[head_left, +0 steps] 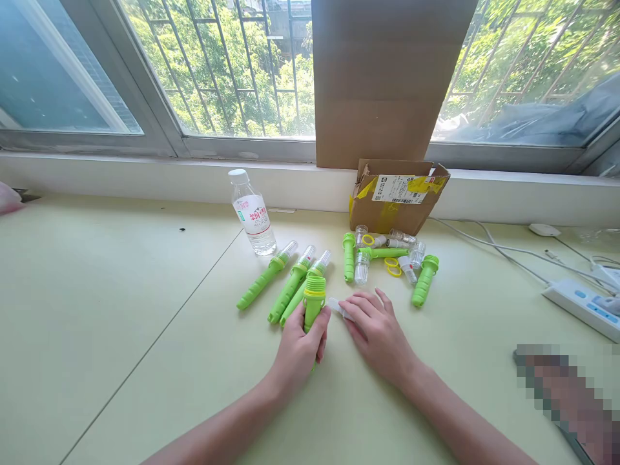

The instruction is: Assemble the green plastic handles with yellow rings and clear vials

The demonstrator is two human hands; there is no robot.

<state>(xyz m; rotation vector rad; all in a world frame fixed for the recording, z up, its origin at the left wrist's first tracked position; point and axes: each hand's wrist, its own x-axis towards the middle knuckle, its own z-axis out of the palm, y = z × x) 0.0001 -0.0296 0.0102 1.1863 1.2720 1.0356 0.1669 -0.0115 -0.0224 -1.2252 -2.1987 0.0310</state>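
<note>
My left hand (pixel 303 339) is closed round a green plastic torch-like handle (pixel 314 290), its threaded end up and a yellow ring round its neck. Just to the right, my right hand (pixel 375 326) has its fingers on a small whitish translucent plastic piece (pixel 340 308) low over the tabletop; its far end is hidden by the fingers. Beyond my left hand lie several green handles fitted with clear caps, among them one capped handle (pixel 264 282) at the left. Past my right hand are a loose green handle (pixel 425 281), a clear cap (pixel 361 266) and yellow rings (pixel 392 267).
A water bottle (pixel 254 216) stands behind the capped handles. An open cardboard box (pixel 394 200) sits against the sill behind the loose parts. To the right are cables, a white power strip (pixel 581 307) and a blurred-out dark object (pixel 562 394) near the edge.
</note>
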